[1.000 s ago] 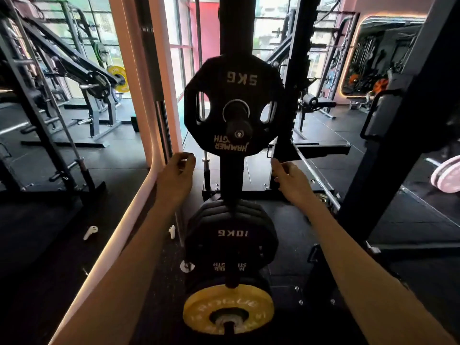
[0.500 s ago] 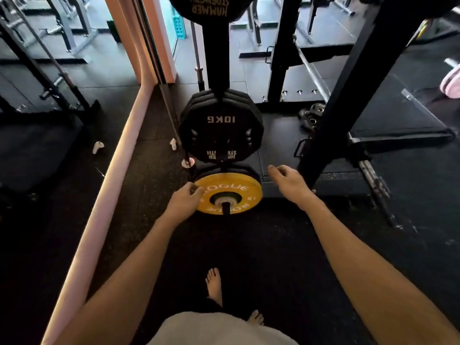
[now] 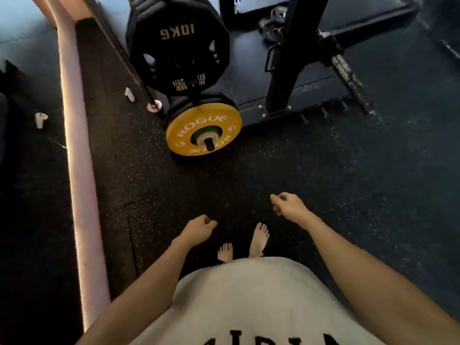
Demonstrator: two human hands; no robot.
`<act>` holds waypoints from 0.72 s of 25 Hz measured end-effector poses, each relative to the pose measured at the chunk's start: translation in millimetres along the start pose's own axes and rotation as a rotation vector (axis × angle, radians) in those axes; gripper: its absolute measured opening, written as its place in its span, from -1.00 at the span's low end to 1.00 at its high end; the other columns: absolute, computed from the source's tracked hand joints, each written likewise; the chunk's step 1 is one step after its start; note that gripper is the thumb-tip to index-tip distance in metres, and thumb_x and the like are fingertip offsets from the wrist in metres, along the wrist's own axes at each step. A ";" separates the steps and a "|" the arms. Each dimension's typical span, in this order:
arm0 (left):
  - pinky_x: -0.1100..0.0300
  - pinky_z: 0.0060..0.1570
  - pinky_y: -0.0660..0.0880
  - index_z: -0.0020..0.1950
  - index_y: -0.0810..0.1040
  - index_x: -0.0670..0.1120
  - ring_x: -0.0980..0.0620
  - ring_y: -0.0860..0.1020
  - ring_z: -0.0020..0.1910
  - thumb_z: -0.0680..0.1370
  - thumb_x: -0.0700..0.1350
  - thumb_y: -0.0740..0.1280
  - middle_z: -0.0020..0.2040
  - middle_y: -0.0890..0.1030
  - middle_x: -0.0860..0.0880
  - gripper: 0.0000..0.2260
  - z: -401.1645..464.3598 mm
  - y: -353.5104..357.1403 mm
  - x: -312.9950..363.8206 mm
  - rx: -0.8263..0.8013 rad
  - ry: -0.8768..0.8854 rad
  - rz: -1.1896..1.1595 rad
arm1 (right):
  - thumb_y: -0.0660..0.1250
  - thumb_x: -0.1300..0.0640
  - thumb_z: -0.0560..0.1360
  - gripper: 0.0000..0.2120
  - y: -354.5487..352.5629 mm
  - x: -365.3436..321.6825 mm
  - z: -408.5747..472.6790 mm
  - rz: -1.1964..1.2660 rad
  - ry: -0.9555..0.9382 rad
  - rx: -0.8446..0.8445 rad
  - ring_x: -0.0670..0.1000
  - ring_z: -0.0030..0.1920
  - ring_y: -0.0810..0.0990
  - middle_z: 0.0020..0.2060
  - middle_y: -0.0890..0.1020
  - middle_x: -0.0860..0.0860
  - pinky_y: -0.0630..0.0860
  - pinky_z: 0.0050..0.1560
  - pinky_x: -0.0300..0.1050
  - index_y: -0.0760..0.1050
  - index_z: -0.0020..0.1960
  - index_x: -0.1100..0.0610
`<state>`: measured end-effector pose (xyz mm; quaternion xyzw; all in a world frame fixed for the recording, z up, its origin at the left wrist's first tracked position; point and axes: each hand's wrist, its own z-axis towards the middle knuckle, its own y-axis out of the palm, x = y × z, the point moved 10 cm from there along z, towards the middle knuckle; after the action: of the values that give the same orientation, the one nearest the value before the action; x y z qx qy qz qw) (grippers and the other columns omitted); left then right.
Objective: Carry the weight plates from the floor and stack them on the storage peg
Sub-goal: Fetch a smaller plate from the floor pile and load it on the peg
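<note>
Hands pulled back! Left hand (image 3: 199,230), right hand (image 3: 288,205) now lower centre, fingers loosely curled, empty. Yellow plate (image 3: 181,125) sits on storage peg (image 3: 210,146), centre frame, below 10KG plates (image 3: 179,46). Likely off for next plate.

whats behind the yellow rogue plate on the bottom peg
A larger black plate sits right behind the yellow plate; only its dark rim shows at the top and lower left. The yellow plate covers its face, so its markings and any plates further back cannot be seen.
</note>
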<state>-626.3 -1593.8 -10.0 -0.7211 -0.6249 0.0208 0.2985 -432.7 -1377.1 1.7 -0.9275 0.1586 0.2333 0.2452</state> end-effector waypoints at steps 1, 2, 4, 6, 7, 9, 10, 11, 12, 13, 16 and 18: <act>0.12 0.02 0.47 0.27 0.48 -0.10 -0.01 0.55 0.05 0.64 0.07 0.20 0.12 0.57 -0.06 -0.68 0.2 17.2 -11.6 -0.052 0.002 0.062 | 0.20 -0.07 0.63 -0.68 14.7 31.4 -10.7 0.003 0.058 -0.010 0.05 -0.09 0.61 -0.07 0.64 0.10 0.48 -0.18 -0.11 0.54 0.05 0.17; 0.12 0.04 0.45 0.27 0.49 -0.11 -0.02 0.54 0.08 0.63 0.07 0.21 0.16 0.57 -0.08 -0.68 0.0 32.8 -20.8 -0.097 0.007 0.136 | 0.21 -0.06 0.63 -0.68 27.3 62.6 -22.2 0.005 0.111 -0.012 0.05 -0.15 0.60 -0.11 0.64 0.12 0.45 -0.25 -0.12 0.55 0.03 0.19; 0.15 0.03 0.40 0.26 0.50 -0.12 -0.04 0.52 0.09 0.63 0.07 0.20 0.20 0.57 -0.11 -0.67 -0.7 62.4 -28.9 -0.192 0.041 0.306 | 0.22 -0.07 0.62 -0.67 43.0 121.5 -46.6 0.028 0.208 0.014 0.05 -0.28 0.57 -0.21 0.63 0.12 0.44 -0.30 -0.09 0.56 -0.05 0.18; 0.15 0.04 0.40 0.25 0.51 -0.12 -0.03 0.50 0.05 0.63 0.07 0.20 0.20 0.57 -0.11 -0.67 -1.2 86.9 -24.9 -0.280 0.091 0.457 | 0.23 -0.08 0.61 -0.67 47.2 169.5 -72.2 0.089 0.297 0.054 0.05 -0.34 0.54 -0.26 0.63 0.09 0.44 -0.33 -0.09 0.55 -0.11 0.16; 0.13 0.06 0.41 0.24 0.51 -0.12 -0.03 0.50 0.06 0.63 0.06 0.20 0.20 0.57 -0.11 -0.68 -0.2 94.8 -20.2 -0.308 0.111 0.518 | 0.23 -0.08 0.61 -0.68 45.8 188.9 -83.5 0.131 0.338 0.079 0.04 -0.35 0.53 -0.25 0.64 0.09 0.43 -0.35 -0.10 0.55 -0.10 0.15; 0.13 0.05 0.42 0.23 0.52 -0.10 -0.02 0.52 0.06 0.63 0.05 0.20 0.19 0.58 -0.11 -0.70 2.2 112.2 3.6 -0.349 0.177 0.663 | 0.22 -0.07 0.62 -0.69 37.1 231.2 -108.0 0.269 0.415 0.166 0.03 -0.36 0.51 -0.27 0.64 0.07 0.40 -0.39 -0.11 0.56 -0.08 0.15; 0.14 0.03 0.41 0.23 0.52 -0.10 0.00 0.51 0.04 0.63 0.05 0.21 0.19 0.58 -0.10 -0.71 4.4 120.7 19.4 -0.363 0.219 0.736 | 0.22 -0.07 0.62 -0.70 34.1 252.7 -118.3 0.340 0.447 0.210 0.03 -0.37 0.51 -0.29 0.64 0.06 0.40 -0.40 -0.12 0.56 -0.08 0.14; 0.16 0.02 0.39 0.24 0.51 -0.09 0.03 0.49 0.02 0.63 0.04 0.21 0.20 0.57 -0.09 -0.72 5.3 130.0 38.9 -0.374 0.258 0.798 | 0.23 -0.07 0.61 -0.71 31.6 273.9 -128.0 0.406 0.474 0.252 0.03 -0.37 0.51 -0.31 0.64 0.05 0.39 -0.41 -0.13 0.55 -0.08 0.12; 0.17 0.01 0.38 0.26 0.51 -0.09 0.04 0.48 0.01 0.64 0.03 0.21 0.19 0.56 -0.08 -0.72 4.7 140.6 60.9 -0.382 0.290 0.853 | 0.23 -0.08 0.61 -0.73 29.7 295.2 -137.1 0.471 0.503 0.290 0.04 -0.37 0.52 -0.32 0.64 0.04 0.39 -0.42 -0.14 0.53 -0.06 0.11; 0.17 0.01 0.37 0.27 0.50 -0.09 0.05 0.48 0.02 0.63 0.02 0.22 0.18 0.56 -0.08 -0.72 4.2 153.1 84.2 -0.386 0.319 0.896 | 0.24 -0.09 0.60 -0.74 27.7 316.4 -144.9 0.532 0.526 0.323 0.04 -0.37 0.52 -0.33 0.65 0.03 0.38 -0.43 -0.16 0.52 -0.04 0.10; 0.12 0.05 0.45 0.25 0.50 -0.07 0.00 0.54 0.05 0.63 0.03 0.23 0.12 0.58 -0.07 -0.74 4.8 198.4 152.1 -0.399 0.348 0.944 | 0.25 -0.08 0.59 -0.71 20.9 367.9 -162.6 0.670 0.557 0.356 0.04 -0.42 0.49 -0.36 0.65 0.03 0.34 -0.46 -0.19 0.54 -0.08 0.14; 0.08 0.06 0.50 0.23 0.49 -0.05 0.00 0.56 0.02 0.63 0.03 0.22 0.08 0.58 -0.05 -0.75 -0.3 241.1 201.0 -0.386 0.356 0.945 | 0.27 -0.05 0.58 -0.72 5.8 404.3 -176.1 0.745 0.581 0.372 0.03 -0.44 0.49 -0.39 0.64 0.02 0.36 -0.42 -0.19 0.53 -0.20 0.11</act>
<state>-368.0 -1420.1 -50.9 -0.9578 -0.1647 -0.0848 0.2199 -32.6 -1547.7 -71.1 -0.7753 0.5791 0.0050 0.2520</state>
